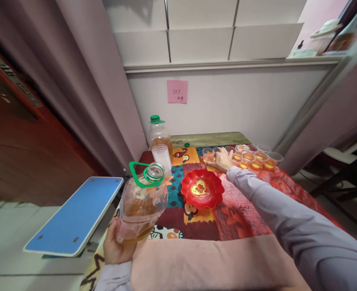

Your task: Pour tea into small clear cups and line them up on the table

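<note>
My left hand (115,244) is wrapped round the lower part of a clear plastic jug (143,204). The jug is partly filled with amber liquid, tilts a little, and has an uncapped mouth with a green handle. Across the table, my right hand (220,159) has its fingers closed at a clear plastic cup (208,153) at the left end of a group. Several more clear cups (261,157) stand in rows to its right, some with amber liquid low inside. My fingers partly hide the nearest cups. A red scalloped dish (201,189) sits between my hands.
Behind the held jug stand a stack of clear cups (162,157) and a second jug (158,135) with a green cap. A loose green cap (186,144) lies near the wall. A blue board (75,214) is at the left of the patterned table (201,232).
</note>
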{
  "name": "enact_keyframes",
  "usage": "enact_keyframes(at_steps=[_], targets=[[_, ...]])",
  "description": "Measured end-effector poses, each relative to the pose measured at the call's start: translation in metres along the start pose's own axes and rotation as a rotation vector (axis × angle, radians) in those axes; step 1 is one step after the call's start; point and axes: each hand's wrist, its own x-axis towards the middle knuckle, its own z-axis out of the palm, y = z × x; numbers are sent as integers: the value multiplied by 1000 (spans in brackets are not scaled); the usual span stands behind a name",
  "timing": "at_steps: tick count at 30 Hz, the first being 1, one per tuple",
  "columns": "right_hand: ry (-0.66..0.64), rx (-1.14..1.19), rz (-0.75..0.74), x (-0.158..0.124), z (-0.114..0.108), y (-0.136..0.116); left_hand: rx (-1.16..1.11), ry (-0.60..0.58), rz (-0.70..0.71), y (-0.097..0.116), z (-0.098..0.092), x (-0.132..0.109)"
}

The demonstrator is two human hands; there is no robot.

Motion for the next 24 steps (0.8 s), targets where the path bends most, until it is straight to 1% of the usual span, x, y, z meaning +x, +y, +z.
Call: enact_keyframes(at_steps=[3, 9, 13, 17, 21, 24], targets=[[-8, -5, -2, 1, 4, -2, 32, -31, -11, -1, 0, -1], [8, -13, 3, 1, 4, -6, 93, 8, 47, 0, -3, 2], [24, -9, 14, -1, 2, -9, 84, 22, 39, 1, -3, 2], [17, -23, 23, -2, 0, -10, 74, 5, 30, 0, 0, 2], [16, -36, 8, -2, -2, -7, 69, 41, 48, -1, 3, 0], [0, -37, 12, -1, -1, -5, 68, 28, 31, -2, 3, -1]])
